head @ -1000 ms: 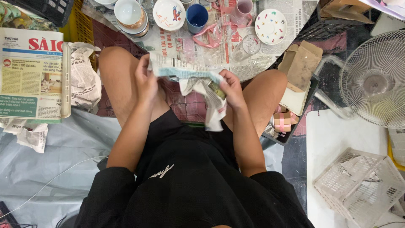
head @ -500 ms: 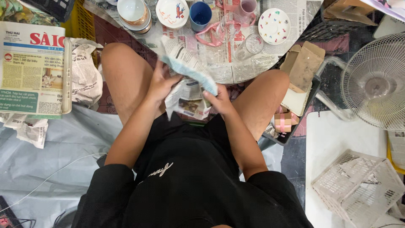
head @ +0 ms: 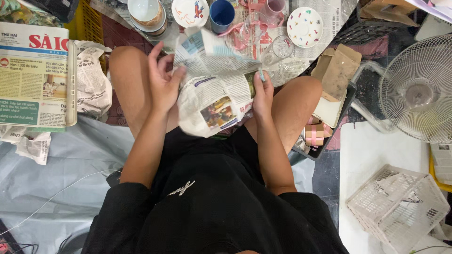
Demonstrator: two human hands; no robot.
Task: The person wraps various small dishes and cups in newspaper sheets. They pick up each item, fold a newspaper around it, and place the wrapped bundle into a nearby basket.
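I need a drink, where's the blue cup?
Head view, top centre: the blue cup stands on newspaper between a painted saucer and a clear glass.
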